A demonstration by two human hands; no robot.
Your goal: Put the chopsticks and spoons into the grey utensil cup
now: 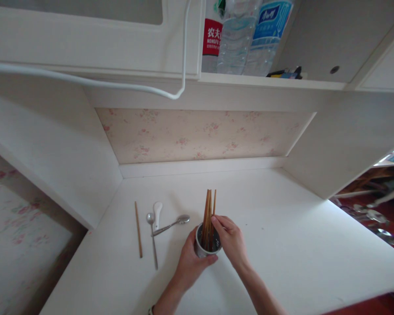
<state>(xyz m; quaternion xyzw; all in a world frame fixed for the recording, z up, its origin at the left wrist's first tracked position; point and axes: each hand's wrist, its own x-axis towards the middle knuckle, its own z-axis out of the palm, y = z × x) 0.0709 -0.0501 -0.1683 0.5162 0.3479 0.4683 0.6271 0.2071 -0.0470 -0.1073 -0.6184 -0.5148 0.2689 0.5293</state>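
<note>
My left hand (pixel 193 258) is wrapped round a cup (pixel 202 252) with a pale rim and a dark inside. Several wooden chopsticks (pixel 207 210) stand upright in the cup, leaning slightly. With thumb and fingers pinched, my right hand (pixel 230 238) grips one chopstick (pixel 215 199) at the cup's right side; its lower end is down inside the cup. To the left on the table lie a single chopstick (pixel 138 229), a long-handled metal spoon (pixel 153 245), a white soup spoon (pixel 157 213) and another metal spoon (pixel 172 225), whose handle crosses near the other two spoons.
The white tabletop (pixel 282 245) is bounded by side panels and a low back strip (pixel 200 166). Overhead, a shelf (pixel 269 82) holds several plastic bottles (pixel 238 39). A white cable (pixel 118 85) hangs below the cabinet door (pixel 95 43).
</note>
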